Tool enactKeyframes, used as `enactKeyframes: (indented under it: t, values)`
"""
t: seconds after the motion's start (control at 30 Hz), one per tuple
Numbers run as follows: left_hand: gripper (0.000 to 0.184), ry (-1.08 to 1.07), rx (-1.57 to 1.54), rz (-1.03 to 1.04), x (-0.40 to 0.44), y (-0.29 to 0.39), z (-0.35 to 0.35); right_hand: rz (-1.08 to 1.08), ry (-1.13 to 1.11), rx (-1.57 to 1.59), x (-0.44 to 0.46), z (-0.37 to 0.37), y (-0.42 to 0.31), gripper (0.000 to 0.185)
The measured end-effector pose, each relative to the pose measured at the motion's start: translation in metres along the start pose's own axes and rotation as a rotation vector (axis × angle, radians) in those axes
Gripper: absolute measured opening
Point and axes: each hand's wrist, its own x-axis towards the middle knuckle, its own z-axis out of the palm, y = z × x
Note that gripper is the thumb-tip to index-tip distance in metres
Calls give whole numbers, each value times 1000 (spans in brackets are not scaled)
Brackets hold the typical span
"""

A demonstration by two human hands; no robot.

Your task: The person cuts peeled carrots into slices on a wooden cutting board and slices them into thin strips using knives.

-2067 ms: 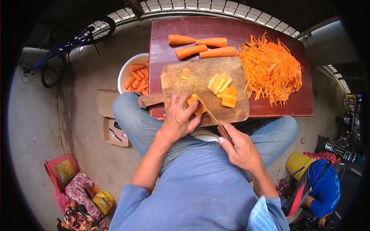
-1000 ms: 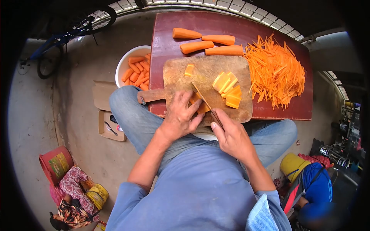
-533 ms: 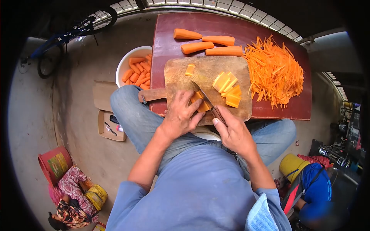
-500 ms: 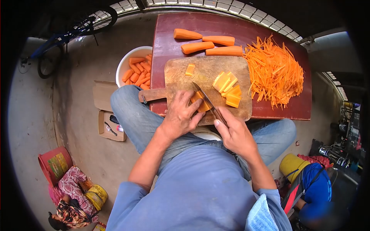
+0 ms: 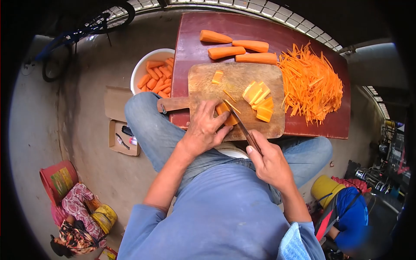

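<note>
My left hand (image 5: 204, 130) presses a stack of carrot slices (image 5: 227, 116) onto the wooden cutting board (image 5: 203, 80), fingertips curled on top. In my right hand (image 5: 271, 161) is a kitchen knife (image 5: 245, 129), its blade along the right side of that stack. Thin carrot strips (image 5: 229, 96) lie by the blade's tip. Further right on the board is a fanned group of flat carrot slices (image 5: 263, 113), and a small carrot piece (image 5: 217, 77) sits near its top edge.
A heap of carrot sticks (image 5: 310, 84) covers the right of the red table (image 5: 186, 41). Several peeled carrots (image 5: 250, 45) lie behind the board. A white tub (image 5: 138, 71) of carrots stands left, near an open cardboard box (image 5: 113, 145). Other people (image 5: 80, 232) sit at both lower sides.
The knife has drawn back slightly toward me and to the right. Thin carrot strips now show on the board beside the blade. My left hand keeps its place on the carrot stack.
</note>
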Motion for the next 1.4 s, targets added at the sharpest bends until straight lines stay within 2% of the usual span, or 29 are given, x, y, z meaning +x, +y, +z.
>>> enactKeyframes:
  t: [0.13,0.23,0.33,0.43,0.53,0.63,0.77,0.87,0.97,1.07,1.17,1.37,1.4]
  values:
    - [51,-21,-2,-17,0,0,-1,-32,19,-14,22,11,7,40]
    - [48,-30,24,12,-1,-1,-1,-181,105,10,37,15,10,39]
    - [49,-26,4,6,0,-2,-1,22,-6,25,15,-1,-7,39]
    - [49,-14,-14,-2,0,-2,-1,-11,37,5,0,5,0,37]
    - [48,-25,16,20,1,-2,-2,-68,44,-47,23,14,3,37]
    - [47,-24,29,33,2,0,-3,-205,99,-37,38,18,9,38]
    - [45,-6,1,29,0,-2,-2,14,-21,-40,2,-2,-13,38]
    - [44,-7,-1,24,1,-2,-3,-16,18,-56,1,8,-3,38]
    - [45,4,5,39,1,-2,-3,-149,68,-58,33,19,4,39]
    - [44,-12,14,15,1,0,-4,-116,18,-34,36,11,-3,40]
    - [45,19,-14,-1,-1,0,-3,6,-30,-44,9,3,-10,39]
    - [45,5,5,32,0,-3,-3,-160,79,-48,41,21,5,41]
    - [45,16,2,31,0,-3,-3,-128,50,-30,41,19,3,41]
